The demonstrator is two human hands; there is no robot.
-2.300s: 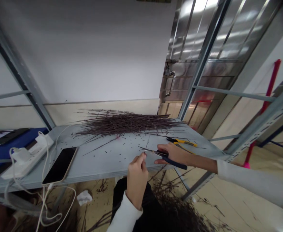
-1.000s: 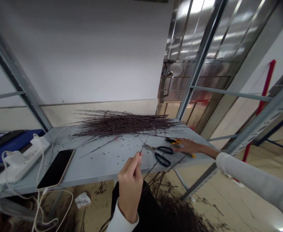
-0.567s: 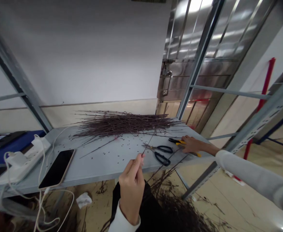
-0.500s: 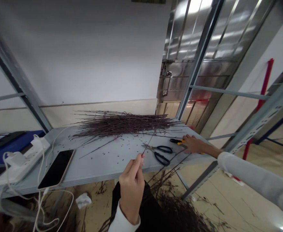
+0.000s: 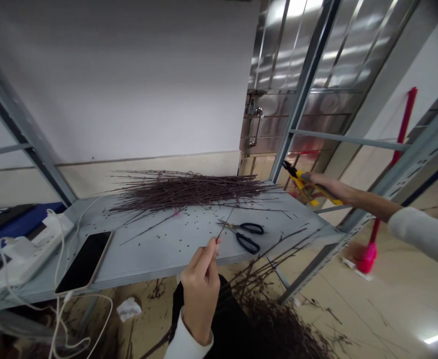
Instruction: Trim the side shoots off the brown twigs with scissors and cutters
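A thin twig (image 5: pixel 219 235) is pinched between the thumb and fingertips of the left hand (image 5: pixel 201 286), near the front edge of the shelf (image 5: pixel 147 264). With that hand as clock centre, yellow-handled pliers (image 5: pixel 299 182) are held in the air at 2 o'clock, gripped by the curled fingers of the right hand (image 5: pixel 326 185). Scissors (image 5: pixel 249 246) are laid between 1 and 2, a twig bundle (image 5: pixel 189 193) at 12, a phone (image 5: pixel 85 262) at 9.

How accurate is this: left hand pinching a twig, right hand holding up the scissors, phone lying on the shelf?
One slip: the head view shows the right hand holding up yellow-handled pliers, while the scissors lie on the shelf. The rest stands: left hand pinching a twig, phone lying on the shelf.
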